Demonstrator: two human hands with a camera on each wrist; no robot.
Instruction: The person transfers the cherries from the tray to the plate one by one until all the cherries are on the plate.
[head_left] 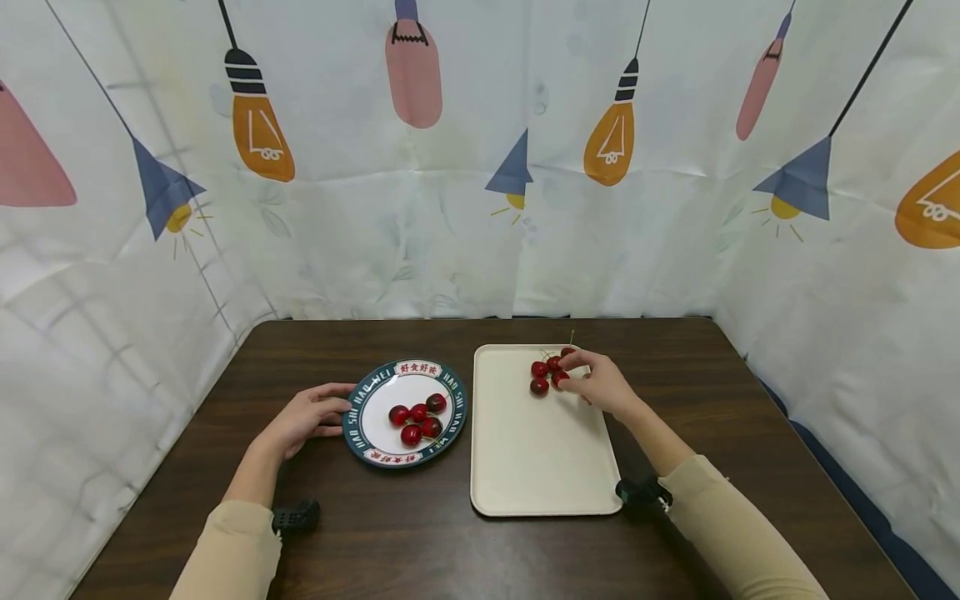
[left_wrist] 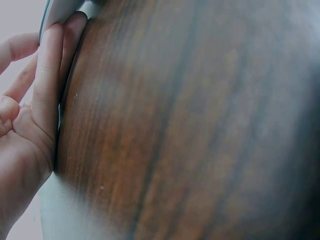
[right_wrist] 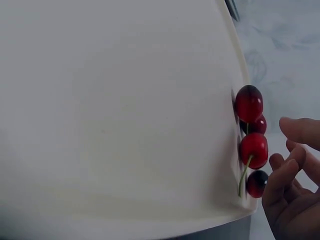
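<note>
While the tan sleeves [head_left: 232, 554] and black wrist units [head_left: 296, 517] sit closest in my head feed, the real business is further up the dark wood-grain table [head_left: 390, 533]. The left hand [head_left: 307, 417] has its fingers stretched out, touching the rim of a round plate [head_left: 408, 387] and not clenched on anything as far as I can see. Five red cherries [head_left: 411, 435] lie in the plate's white middle. Just right of it is a cream rectangular tray [head_left: 543, 458], with at least five more cherries [head_left: 539, 387] bunched toward its far end, some partly covered. My right hand [head_left: 600, 383] is over at that bunch, fingers bent but parted, nothing grasped that I can make out; whether a fingertip brushes a cherry, I can't tell. I'd call it roughly halfway, judging by the split: five on the plate, the tray bunch left to deal with. Writing-wise, the plate's green border has "HAO" and "WEI" in capitals, plus 好食好味 in red on the far panel [head_left: 418, 368]; the near panel's upside down for me. No readable brand on the wrist units. Behind everything, the white curtain [head_left: 465, 258] is just printed bulbs and lamps, no lettering I can spot.
</note>
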